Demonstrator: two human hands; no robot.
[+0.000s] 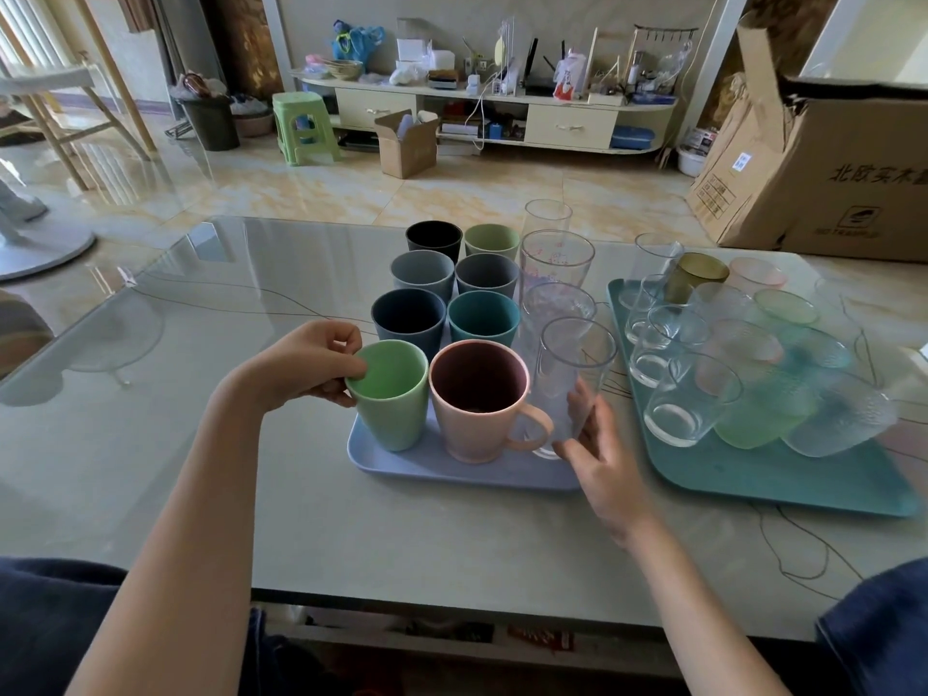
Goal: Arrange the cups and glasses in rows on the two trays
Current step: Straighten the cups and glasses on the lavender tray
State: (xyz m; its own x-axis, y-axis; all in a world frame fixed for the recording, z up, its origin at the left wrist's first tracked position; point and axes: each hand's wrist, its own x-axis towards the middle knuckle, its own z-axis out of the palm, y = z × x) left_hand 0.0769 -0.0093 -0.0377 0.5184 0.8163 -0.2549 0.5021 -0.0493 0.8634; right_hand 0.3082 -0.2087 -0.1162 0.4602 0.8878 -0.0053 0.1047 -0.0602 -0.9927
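cups (454, 288), eight, in two columns on centre tray (452, 472); left hand (311, 361) fingers pinch green cup (391, 394); right hand (597, 454) fingers clasp clear glass (572, 374).

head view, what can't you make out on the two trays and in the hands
- Head view: the teal tray runs out near the right frame edge; its far-right glasses blur together, so no count.
- Blue tray: its bed is hidden under cups and glasses.
- Pink mug: the bottom inside is in shadow.
- Right hand at the clear glass: the grip is unclear through the glass.
- Left hand: the green cup hides its lower fingers.
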